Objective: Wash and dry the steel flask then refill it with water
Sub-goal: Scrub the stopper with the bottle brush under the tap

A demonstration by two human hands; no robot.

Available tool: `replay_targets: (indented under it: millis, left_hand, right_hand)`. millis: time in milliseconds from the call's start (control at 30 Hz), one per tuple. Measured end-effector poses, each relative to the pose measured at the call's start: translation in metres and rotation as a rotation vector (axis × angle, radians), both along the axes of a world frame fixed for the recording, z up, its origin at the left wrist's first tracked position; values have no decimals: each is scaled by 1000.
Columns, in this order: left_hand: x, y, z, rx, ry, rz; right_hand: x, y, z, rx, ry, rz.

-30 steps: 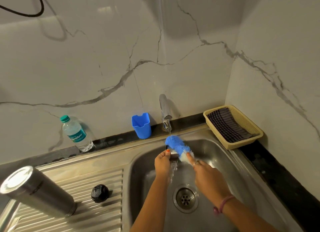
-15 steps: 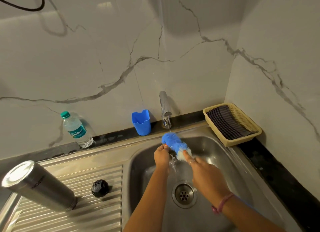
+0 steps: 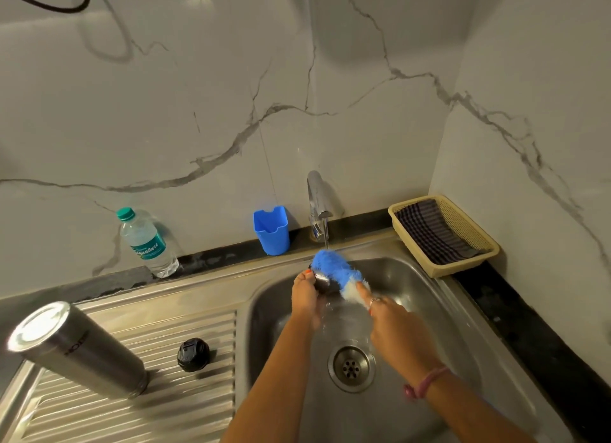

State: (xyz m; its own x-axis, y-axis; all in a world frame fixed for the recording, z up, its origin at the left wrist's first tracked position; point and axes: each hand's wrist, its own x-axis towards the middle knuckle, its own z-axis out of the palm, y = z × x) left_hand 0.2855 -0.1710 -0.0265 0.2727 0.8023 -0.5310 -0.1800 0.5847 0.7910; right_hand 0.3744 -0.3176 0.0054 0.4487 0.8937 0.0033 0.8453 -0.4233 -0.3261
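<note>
The steel flask (image 3: pixel 77 348) stands upside down on the ribbed drainboard at the left, its base facing me. Its black cap (image 3: pixel 193 354) lies on the drainboard beside it. Over the sink basin (image 3: pixel 426 297) my right hand (image 3: pixel 393 326) grips the handle of a blue and white bottle brush (image 3: pixel 334 269), forefinger stretched along it. My left hand (image 3: pixel 305 297) holds a small dark, shiny piece (image 3: pixel 325 283) against the bristles; I cannot tell what it is. Water runs from the tap (image 3: pixel 317 201) onto the brush.
A blue plastic cup (image 3: pixel 271 231) and a plastic water bottle (image 3: pixel 147 242) stand on the dark ledge by the wall. A cream basket (image 3: pixel 463 267) holding a checked cloth sits at the sink's right corner. The drain (image 3: pixel 351 366) lies below my hands.
The brush head has shifted a little to the left under the stream, and my hands have stayed together on it. The view has tilted slightly. The flask and cap have not moved.
</note>
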Motion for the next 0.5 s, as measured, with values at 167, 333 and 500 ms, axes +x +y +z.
replay_targets:
  millis: [167,333,500]
  left_hand:
    - [4,-7,4,-128,-185,-12]
    - [4,-6,6,-132,-224,-7]
    - [9,-2,1,-197,-281,44]
  right_hand:
    - [5,10,7,15,60,-62]
    - [-8,3,5,13,29,-53]
    - [-7,13,9,5,46,-72]
